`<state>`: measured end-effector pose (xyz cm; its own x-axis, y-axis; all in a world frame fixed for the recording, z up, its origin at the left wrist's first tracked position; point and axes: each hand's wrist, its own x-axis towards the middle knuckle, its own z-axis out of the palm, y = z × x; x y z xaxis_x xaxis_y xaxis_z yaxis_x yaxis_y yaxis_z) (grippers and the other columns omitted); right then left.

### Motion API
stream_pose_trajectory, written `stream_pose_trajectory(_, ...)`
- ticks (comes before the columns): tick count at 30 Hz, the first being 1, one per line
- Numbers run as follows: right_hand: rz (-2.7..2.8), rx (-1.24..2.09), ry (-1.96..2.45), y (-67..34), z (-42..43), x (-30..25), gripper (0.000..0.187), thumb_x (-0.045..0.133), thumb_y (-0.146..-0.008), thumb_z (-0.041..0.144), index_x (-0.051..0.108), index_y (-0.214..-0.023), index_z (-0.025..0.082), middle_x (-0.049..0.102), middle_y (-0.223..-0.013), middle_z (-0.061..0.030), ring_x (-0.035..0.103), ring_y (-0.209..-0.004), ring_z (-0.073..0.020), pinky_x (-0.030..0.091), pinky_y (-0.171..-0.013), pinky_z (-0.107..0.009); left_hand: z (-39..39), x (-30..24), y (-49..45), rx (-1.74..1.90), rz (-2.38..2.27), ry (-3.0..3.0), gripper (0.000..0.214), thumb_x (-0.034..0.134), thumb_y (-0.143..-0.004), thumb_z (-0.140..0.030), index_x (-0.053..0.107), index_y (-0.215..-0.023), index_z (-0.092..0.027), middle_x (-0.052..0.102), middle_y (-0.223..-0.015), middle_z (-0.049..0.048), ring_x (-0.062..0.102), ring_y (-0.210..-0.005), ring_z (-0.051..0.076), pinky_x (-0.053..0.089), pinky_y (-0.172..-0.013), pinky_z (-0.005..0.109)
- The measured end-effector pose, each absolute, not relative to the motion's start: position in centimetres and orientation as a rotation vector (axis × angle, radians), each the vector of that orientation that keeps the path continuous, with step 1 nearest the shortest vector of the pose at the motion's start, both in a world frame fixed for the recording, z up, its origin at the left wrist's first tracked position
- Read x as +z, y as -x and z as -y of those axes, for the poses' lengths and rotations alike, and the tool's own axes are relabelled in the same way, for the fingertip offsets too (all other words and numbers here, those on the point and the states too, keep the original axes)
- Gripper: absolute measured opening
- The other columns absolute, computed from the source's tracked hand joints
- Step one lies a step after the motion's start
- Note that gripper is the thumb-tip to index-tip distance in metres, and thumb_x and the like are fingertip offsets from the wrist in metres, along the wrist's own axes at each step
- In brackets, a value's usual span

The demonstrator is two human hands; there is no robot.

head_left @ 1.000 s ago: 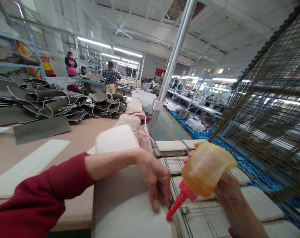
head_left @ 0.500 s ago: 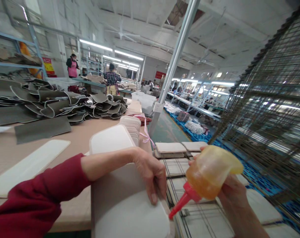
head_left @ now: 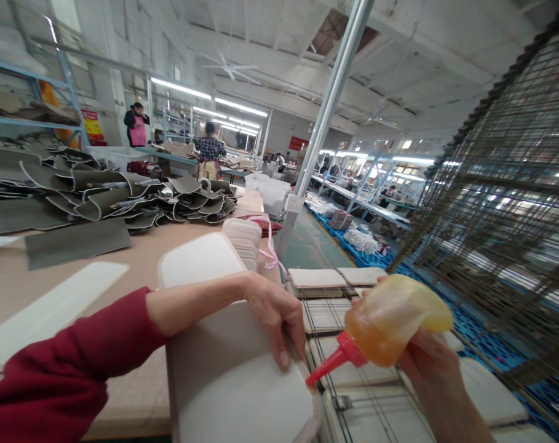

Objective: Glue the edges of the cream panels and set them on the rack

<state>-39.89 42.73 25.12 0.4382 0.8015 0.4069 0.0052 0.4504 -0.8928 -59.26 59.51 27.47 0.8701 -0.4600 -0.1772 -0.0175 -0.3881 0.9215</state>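
My left hand (head_left: pixel 274 320) rests fingers-down on the right edge of a pale grey padded panel (head_left: pixel 233 381) that lies at the front of the table, fingers curled over its rim. My right hand (head_left: pixel 429 363) grips a squeezable amber glue bottle (head_left: pixel 392 320) with a red nozzle (head_left: pixel 328 366). The nozzle tip points down-left at the panel's right edge, just below my left fingertips. A red sleeve (head_left: pixel 53 369) covers my left forearm.
A stack of cream panels (head_left: pixel 242 237) and a long cream strip (head_left: pixel 48 314) lie on the tan table (head_left: pixel 136 258). Piles of olive-grey pieces (head_left: pixel 99 191) sit behind. Wire racks (head_left: pixel 353 381) with cream panels stand right, a tall mesh rack (head_left: pixel 500 203) beyond. Other people stand far back.
The glue bottle has tilted flatter and its nozzle tip has moved along the panel's right edge. My left hand has shifted slightly up and left on the panel.
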Motion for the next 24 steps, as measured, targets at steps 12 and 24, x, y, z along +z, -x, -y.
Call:
stream_pose_trajectory(12,0.727,0.462,0.977,38.3,-41.6,22.3,0.063,0.077,-0.056,0.043,0.059,-0.115,0.029,0.066,-0.104,-0.0078,0.06,-0.1,-0.032,0.05,-0.086,-0.048,-60.9,28.0,60.1,-0.345,0.254,-1.932,0.03,0.078,-0.061,-0.026,0.074,-0.084,-0.007,0.069,-0.07,0.0001,0.063,-0.072,0.017,0.048,-0.068,0.019)
stream_pose_trajectory(24,0.649,0.207,1.011,38.5,-41.3,21.2,0.061,0.079,-0.056,0.041,0.061,-0.112,0.024,0.063,-0.111,-0.0101,0.06,-0.098,-0.0333,0.054,-0.082,-0.049,-62.5,27.6,61.5,-0.104,0.061,-1.98,0.033,0.073,-0.069,-0.04,0.071,-0.082,-0.01,0.061,-0.063,-0.0017,0.05,-0.058,0.009,0.039,-0.052,0.015)
